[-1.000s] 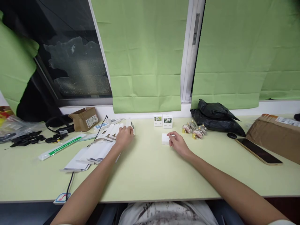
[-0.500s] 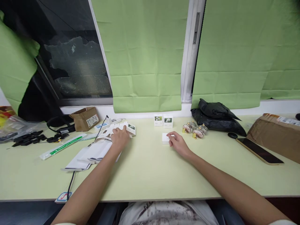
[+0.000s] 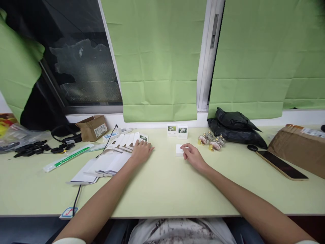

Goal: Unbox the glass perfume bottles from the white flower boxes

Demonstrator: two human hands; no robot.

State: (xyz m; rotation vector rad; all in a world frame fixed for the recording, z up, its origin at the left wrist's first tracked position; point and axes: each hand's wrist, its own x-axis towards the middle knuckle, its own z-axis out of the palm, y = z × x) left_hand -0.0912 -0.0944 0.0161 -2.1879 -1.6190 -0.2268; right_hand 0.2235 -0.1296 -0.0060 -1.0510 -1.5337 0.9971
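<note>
My left hand (image 3: pixel 141 152) lies with its fingers spread over the right edge of a stack of flattened white cartons (image 3: pixel 119 159). The cartons are fanned out, with cut-out flaps at the far end and a flower picture on the rightmost one. My right hand (image 3: pixel 194 156) has its fingers curled at the right side of a small white box (image 3: pixel 179 151), which sits on the table. Part of that box is hidden by the fingers. Behind it stand two small upright boxes, a left one (image 3: pixel 172 130) and a right one (image 3: pixel 182 131), both with flower pictures.
Clear ornaments with gold caps (image 3: pixel 215 144) lie right of my right hand. Beyond are black plastic bags (image 3: pixel 236 130), a phone (image 3: pixel 283 165) and a large brown parcel (image 3: pixel 299 149). On the left are an open cardboard box (image 3: pixel 92 128), a green-striped packet (image 3: pixel 68 157) and black parts (image 3: pixel 33 148).
My left hand has moved right and slightly nearer, from the top of the cartons to their right edge, with its fingers spreading. My right hand and the small white box stay in place.
</note>
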